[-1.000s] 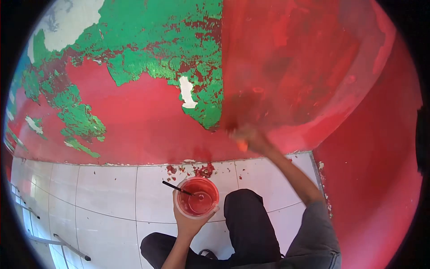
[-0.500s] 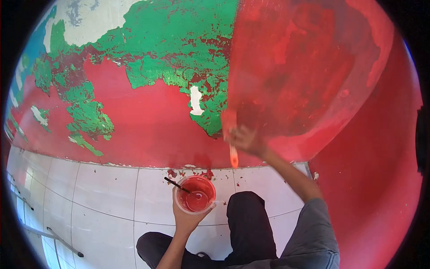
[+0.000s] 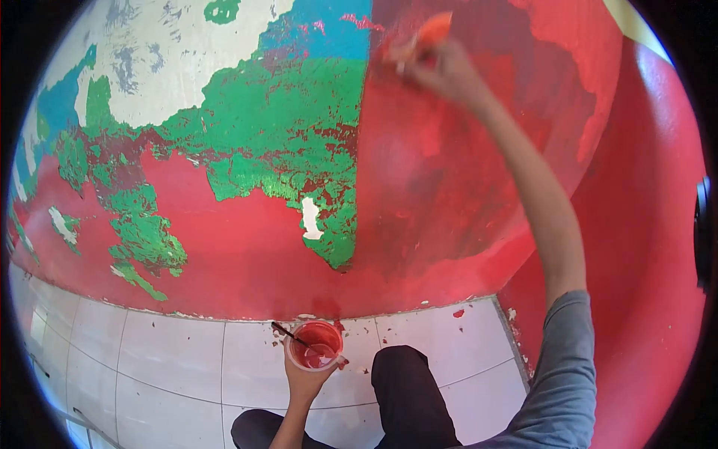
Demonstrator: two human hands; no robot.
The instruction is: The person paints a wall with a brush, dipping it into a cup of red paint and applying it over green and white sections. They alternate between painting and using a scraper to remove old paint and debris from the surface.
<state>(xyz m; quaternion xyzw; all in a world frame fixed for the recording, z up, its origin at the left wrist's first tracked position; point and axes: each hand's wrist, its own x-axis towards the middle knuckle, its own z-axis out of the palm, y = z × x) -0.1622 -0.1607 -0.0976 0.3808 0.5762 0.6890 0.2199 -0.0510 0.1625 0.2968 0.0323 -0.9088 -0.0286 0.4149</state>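
Observation:
Low in the view, my left hand (image 3: 305, 383) is wrapped round a round tub of red paint (image 3: 317, 361). A thin dark stick (image 3: 288, 332) leans out of the tub over its left rim. High on the wall, my right hand (image 3: 441, 71) grips a brush with an orange handle (image 3: 435, 28); its bristles are blurred by motion. The brush is at the red-painted part of the wall (image 3: 449, 150), just right of the straight edge of the green and blue paint (image 3: 292, 112).
White floor tiles (image 3: 176, 348) run along the wall's foot, with paint flakes near the tub. My dark-trousered knees (image 3: 407, 382) are at the bottom. Another red wall (image 3: 643, 262) stands at the right. Metal legs (image 3: 93, 428) show at the lower left.
My right hand has moved up the wall with the brush. The view has tilted upward, so the tub and my left hand appear lower.

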